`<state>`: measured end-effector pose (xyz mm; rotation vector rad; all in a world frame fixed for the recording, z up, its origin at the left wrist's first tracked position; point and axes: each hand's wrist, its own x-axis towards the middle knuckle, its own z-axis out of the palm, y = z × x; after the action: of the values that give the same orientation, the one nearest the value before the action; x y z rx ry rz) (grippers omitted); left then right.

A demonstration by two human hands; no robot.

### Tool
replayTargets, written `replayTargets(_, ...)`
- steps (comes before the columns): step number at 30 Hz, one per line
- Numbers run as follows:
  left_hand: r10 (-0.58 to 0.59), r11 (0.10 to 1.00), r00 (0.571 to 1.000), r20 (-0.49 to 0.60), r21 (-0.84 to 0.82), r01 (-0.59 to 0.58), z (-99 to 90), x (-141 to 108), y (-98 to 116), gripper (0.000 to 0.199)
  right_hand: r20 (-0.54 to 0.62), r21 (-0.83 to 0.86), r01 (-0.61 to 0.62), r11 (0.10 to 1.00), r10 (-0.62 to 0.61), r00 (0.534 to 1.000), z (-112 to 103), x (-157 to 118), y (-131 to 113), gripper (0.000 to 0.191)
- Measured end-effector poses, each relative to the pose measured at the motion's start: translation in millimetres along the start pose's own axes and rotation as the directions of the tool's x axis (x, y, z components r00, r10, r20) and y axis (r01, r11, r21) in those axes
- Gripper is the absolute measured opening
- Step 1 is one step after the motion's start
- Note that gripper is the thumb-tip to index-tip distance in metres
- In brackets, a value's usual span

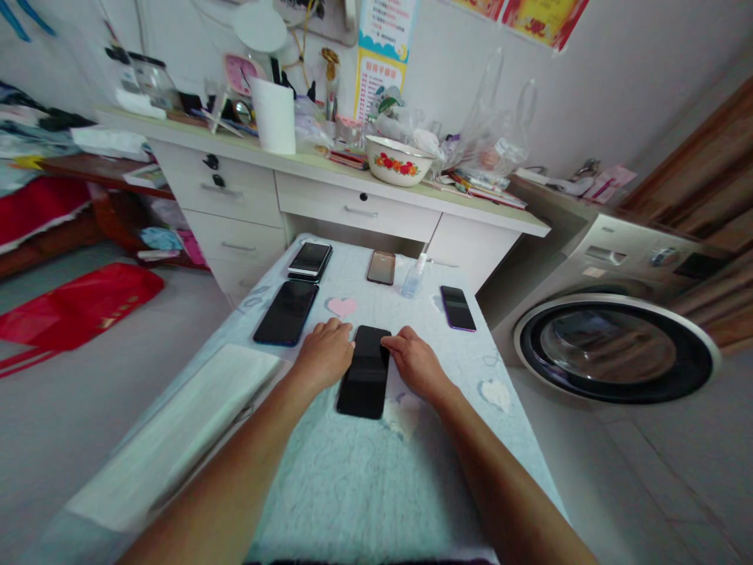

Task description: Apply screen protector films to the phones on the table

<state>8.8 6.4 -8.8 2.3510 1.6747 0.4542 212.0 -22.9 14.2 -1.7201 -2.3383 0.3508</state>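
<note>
A black smartphone (365, 373) lies flat on the cloth-covered table, its dark screen facing up. My left hand (325, 353), with curled fingers, grips its upper left edge. At the upper right edge my right hand (416, 362) holds it too, the thumb reaching over the rim and the other fingers folded. To the left lies a larger dark phone (287, 312), and beyond it a white-edged phone (310, 257) rests on another dark one. Farther back are a brownish phone case (381, 267) and a clear spray bottle (414, 276). A purple-edged phone (457, 308) lies at the right.
A folded pale cloth or paper strip (176, 439) runs along the table's left side. A white desk (353, 200) stands behind, carrying a flowered enamel bowl (400, 161). On the right is a front-loading washing machine (612, 259); a red bag (76, 310) lies on the left floor.
</note>
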Motion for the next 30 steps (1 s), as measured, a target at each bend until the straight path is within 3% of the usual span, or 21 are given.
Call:
replayTargets(3,0.014,1.000,0.998,0.063,-0.001,-0.014,-9.8,-21,1,0.039,0.033,0.034,0.055,0.998,-0.056,0.998,-1,-7,-5,0.030)
replayTargets(7,0.064,0.995,0.985,0.157,-0.084,-0.051,-12.3,-48,1,0.063,0.079,0.063,0.090,0.994,-0.094,0.992,0,-19,-13,0.030)
replayTargets(13,0.070,0.995,0.990,0.118,-0.078,-0.061,-2.6,-62,1,0.099,0.145,0.098,0.193,0.976,-0.206,0.968,-2,-37,-22,0.027)
replayTargets(18,0.080,0.993,0.995,0.063,-0.088,-0.075,2.0,-64,2,0.095,0.157,0.093,0.217,0.972,-0.230,0.961,-6,-34,-24,0.029)
replayTargets(30,0.103,0.991,0.995,0.008,-0.092,-0.102,7.1,-66,2,0.093,0.021,-0.029,0.010,1.000,-0.010,1.000,3,14,-9,0.034)
